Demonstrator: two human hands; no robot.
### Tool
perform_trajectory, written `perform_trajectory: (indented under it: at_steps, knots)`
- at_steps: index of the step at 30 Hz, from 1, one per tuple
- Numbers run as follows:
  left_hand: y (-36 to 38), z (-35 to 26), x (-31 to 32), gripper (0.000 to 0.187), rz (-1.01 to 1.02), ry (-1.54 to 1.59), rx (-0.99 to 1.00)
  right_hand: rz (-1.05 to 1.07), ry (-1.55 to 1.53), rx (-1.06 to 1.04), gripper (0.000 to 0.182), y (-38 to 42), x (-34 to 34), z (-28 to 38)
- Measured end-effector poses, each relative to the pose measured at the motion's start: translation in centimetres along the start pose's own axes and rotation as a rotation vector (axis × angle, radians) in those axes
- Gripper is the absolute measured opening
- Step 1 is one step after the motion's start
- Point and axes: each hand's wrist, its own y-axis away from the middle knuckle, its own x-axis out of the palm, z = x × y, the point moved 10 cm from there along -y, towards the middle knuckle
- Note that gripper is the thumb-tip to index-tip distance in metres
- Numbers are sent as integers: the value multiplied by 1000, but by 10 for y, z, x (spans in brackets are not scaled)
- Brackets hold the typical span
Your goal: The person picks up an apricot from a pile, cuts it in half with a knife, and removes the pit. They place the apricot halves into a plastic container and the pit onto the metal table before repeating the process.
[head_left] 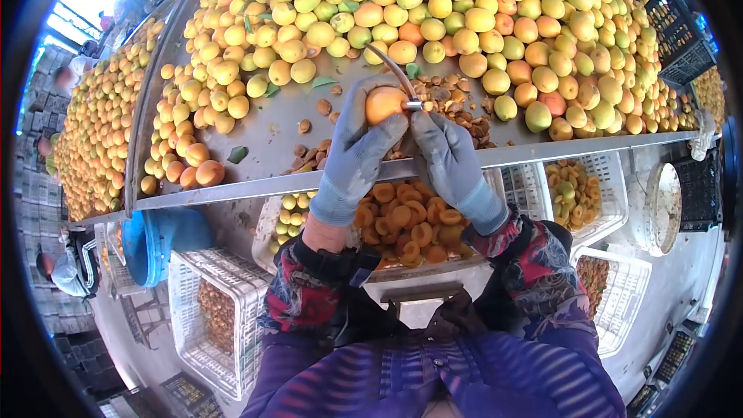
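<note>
My left hand (352,151), in a grey glove, is closed around a yellow-orange apricot (383,106) above the metal table's front edge. A knife with a curved blade (395,68) is gripped in my right hand (450,151), also gloved in grey. Its metal collar lies right beside the apricot, and the blade arcs up and away to the left. Hidden in the glove is most of the handle. Behind both hands, brown pits (453,97) lie scattered on the metal table (298,120). Below them, a container holds halved apricots (406,220).
Whole apricots (433,4) are heaped across the back of the table. A raised metal rim (286,184) runs along its front. White crates (240,282) stand on the floor at both sides, with a blue barrel (174,236) at left and a white bucket (663,209) at right.
</note>
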Motion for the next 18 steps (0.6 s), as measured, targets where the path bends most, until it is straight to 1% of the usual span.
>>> perform_trajectory:
  at_steps: [1,3,4,5,6,7,8,9,10,11,13,14,15,17,18]
  knots:
    - [-1,3,0,39,-15,57,-44,1,-1,0,27,0,0,4]
    - [-4,0,0,38,14,41,-31,76,-75,75,37,-1,8,7]
    - [-5,0,2,38,41,29,-23,79,-75,74,37,0,5,8]
    - [-7,0,0,38,40,28,-20,184,-281,194,45,5,12,-1]
    - [-9,1,3,39,80,102,-31,288,-489,312,53,11,22,-7]
    - [-11,2,6,41,122,175,-43,286,-491,309,53,9,21,-8]
    - [-13,5,7,41,125,174,-44,338,-744,417,53,10,29,-11]
    - [-15,3,6,45,106,242,10,387,-999,524,54,12,37,-11]
    - [-16,1,4,49,88,309,65,439,-1095,476,52,8,38,2]
    - [-17,2,1,49,90,306,64,440,-1096,473,52,7,36,3]
    - [-19,-4,-3,51,127,359,126,267,-892,285,51,-6,10,7]
    - [-19,-5,-7,52,89,402,133,170,-693,263,50,-4,3,12]
    - [-18,-9,-7,52,90,398,140,178,-693,259,50,-1,7,17]
    - [-17,-9,-13,55,29,381,98,94,74,56,50,1,-3,33]
    - [-17,-11,-13,55,28,379,101,118,19,33,44,4,1,34]
